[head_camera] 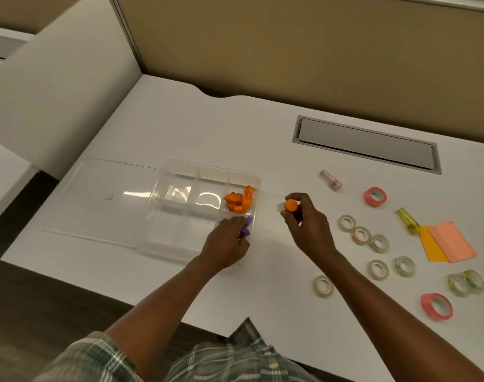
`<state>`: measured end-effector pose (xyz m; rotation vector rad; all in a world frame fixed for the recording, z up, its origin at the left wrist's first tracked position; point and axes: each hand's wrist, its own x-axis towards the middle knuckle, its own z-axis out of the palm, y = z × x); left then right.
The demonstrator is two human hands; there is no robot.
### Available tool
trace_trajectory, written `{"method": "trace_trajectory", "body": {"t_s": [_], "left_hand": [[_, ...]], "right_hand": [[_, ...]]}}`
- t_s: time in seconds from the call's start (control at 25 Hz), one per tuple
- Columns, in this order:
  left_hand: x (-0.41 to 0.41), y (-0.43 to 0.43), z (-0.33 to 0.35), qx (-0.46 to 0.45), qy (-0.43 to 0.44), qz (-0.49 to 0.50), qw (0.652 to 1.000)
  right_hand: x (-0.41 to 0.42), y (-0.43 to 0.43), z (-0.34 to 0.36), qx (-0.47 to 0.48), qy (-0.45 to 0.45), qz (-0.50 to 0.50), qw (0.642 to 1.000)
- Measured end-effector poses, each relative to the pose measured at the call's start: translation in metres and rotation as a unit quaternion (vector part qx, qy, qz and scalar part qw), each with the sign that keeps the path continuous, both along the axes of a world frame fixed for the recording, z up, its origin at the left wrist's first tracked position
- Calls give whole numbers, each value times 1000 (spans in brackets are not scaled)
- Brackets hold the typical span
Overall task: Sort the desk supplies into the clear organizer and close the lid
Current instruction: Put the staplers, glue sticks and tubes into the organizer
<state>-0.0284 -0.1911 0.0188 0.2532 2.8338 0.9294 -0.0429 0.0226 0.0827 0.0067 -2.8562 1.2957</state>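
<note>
left hand [230, 238]: it is reaching into the near right compartment of the organizer [163, 244], fingers closing around a purple piece [245, 230], probably dropping it with its own colour.
right hand [304, 219]: it is hanging over the table [263, 133] just right of the organizer, fingertips pinching a small orange piece [291, 205] with a pale end, likely heading for the orange pile.
organizer: it is sitting open near the table's front edge, with six compartments showing in two rows, most of them bare.
lid [97, 194]: it is lying flat to the left of the tray, touching it, so closing looks a long way off.
orange pile [239, 201]: it is resting in the far right compartment, so the sorting seems to be going by colour.
pale tape rolls [360, 235]: i am counting six on the table, well to the right.
yellow-green tape rolls [465, 282]: two, touching each other.
pink tape rolls [375, 196]: two, one far and one near.
small tubes: one pinkish tube [331, 180] and one yellow tube [406, 220], both lying on their sides.
sticky notes [445, 245]: two pads, orange and salmon, overlapping.
progress: early, i would judge, with most supplies waiting outside the tray.
</note>
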Motion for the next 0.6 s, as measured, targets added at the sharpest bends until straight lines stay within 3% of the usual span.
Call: {"method": "trace_trajectory", "body": {"t_s": [0.16,0.24,0.36,0.44,0.6], "left_hand": [[-4,-17,2,99,18,88,991],[-8,-34,6,184,-33,183,965],[-15,-61,13,335,-166,316,872],[-19,-75,19,413,-240,365,799],[-23,-88,23,451,-277,396,750]], "right_hand": [[-13,-47,4,-54,-27,20,998],[-19,-73,2,-101,-100,32,989],[-26,-118,-2,-198,-207,39,957],[-29,-149,-7,-210,-234,46,948],[-33,-194,-19,-90,-261,99,956]]}}
